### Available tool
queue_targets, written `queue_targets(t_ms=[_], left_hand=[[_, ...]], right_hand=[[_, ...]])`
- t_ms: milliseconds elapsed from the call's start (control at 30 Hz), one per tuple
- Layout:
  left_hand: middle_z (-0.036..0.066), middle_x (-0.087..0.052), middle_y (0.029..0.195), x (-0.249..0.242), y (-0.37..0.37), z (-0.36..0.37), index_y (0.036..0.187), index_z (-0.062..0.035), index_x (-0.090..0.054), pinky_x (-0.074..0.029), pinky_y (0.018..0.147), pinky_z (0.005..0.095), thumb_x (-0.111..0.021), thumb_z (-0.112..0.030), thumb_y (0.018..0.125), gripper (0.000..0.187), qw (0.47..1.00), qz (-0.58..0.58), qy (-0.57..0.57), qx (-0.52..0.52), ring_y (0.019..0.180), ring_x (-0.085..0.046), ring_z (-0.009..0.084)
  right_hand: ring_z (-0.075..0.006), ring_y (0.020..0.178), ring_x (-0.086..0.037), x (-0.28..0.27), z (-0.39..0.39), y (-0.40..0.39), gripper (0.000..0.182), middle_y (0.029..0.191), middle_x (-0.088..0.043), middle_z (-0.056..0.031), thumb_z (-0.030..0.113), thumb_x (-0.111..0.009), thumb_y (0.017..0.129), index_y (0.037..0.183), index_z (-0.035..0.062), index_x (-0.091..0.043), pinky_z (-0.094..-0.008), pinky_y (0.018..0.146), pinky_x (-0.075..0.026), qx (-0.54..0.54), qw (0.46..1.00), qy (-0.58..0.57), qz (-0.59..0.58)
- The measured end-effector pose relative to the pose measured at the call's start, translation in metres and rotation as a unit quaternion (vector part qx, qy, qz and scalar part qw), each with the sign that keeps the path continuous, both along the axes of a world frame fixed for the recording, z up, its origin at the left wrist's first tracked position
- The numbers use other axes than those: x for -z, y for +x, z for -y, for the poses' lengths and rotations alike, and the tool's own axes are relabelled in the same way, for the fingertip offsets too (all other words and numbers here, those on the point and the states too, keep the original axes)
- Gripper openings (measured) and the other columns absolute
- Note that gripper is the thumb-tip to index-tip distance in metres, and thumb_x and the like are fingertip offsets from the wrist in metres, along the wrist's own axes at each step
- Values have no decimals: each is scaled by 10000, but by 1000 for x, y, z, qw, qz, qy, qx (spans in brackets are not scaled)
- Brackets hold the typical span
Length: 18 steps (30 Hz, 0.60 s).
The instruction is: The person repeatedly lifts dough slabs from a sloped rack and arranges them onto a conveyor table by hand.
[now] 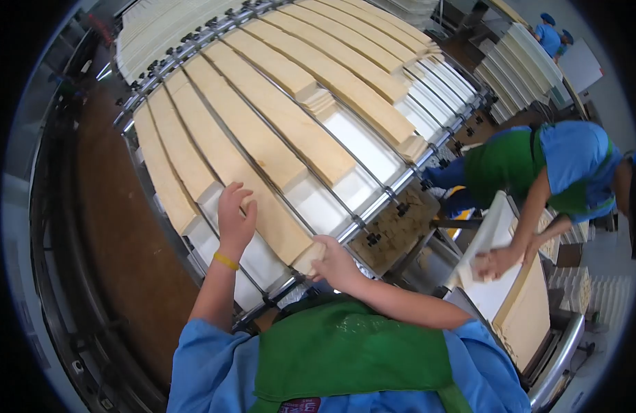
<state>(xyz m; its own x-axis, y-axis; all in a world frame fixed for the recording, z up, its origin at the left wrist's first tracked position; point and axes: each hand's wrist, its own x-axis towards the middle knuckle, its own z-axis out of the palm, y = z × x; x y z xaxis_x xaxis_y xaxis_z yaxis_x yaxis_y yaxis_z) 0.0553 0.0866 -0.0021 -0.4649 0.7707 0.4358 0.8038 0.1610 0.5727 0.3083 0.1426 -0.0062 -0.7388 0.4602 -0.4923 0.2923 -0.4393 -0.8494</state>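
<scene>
Long rows of thin, pale wood-coloured pieces [252, 131], packed close together, lie between metal rods on a white slanted rack. Near the front edge, my right hand [337, 263] has its fingers curled round the near end of one row [280, 224], thumb and fingers on the end pieces. My left hand [236, 219] is farther up, at the left side of that same row, with its fingers apart and slightly bent. Whether its fingertips press on the row is hard to tell. A yellow band circles my left wrist.
A co-worker in a green apron [500, 165] bends over a white-lined tray [486, 299] at my right. Below the rack's right edge stands a bin [400, 230] of loose pale pieces. A metal rail [380, 206] with black clamps borders the rack. Brown floor [118, 206] lies left.
</scene>
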Motion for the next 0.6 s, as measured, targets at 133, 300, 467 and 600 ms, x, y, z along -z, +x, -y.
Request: queue_targets(t_ms=[133, 300, 467, 600], left_hand=[[160, -585, 1110, -4, 43, 7, 939, -41, -614, -425, 932, 392, -635, -28, 785, 156, 998, 56, 26, 9, 1079, -542, 327], [145, -610, 984, -15, 101, -23, 889, -17, -607, -450, 860, 347, -602, 7, 803, 89, 987, 99, 69, 103, 943, -584, 282], [130, -616, 918, -27, 195, -80, 886, -7, -603, -463, 814, 333, -597, -2, 814, 73, 962, 139, 28, 232, 882, -597, 272], [121, -616, 900, -16, 293, -129, 885, -10, -608, -469, 790, 325, -608, -18, 816, 69, 926, 145, -36, 347, 853, -602, 266]], right_hand=[[-191, 815, -644, 7, -12, 59, 470, 1051, -585, -146, -83, -517, 839, 1272, 16, -365, -290, 572, -559, 23, 996, -66, -59], [-156, 836, -618, 51, -20, 179, 581, 1071, -604, -133, 35, -591, 849, 1357, 58, -311, -272, 658, -511, 156, 985, 69, 18], [-112, 797, -606, 64, 15, 301, 268, 949, -641, -71, 105, -603, 905, 1150, 9, -557, -259, 734, -500, 307, 945, 91, 63], [-109, 778, -612, 70, 48, 406, 180, 968, -661, -91, 101, -545, 945, 1096, 10, -582, -234, 702, -493, 459, 881, 103, 49]])
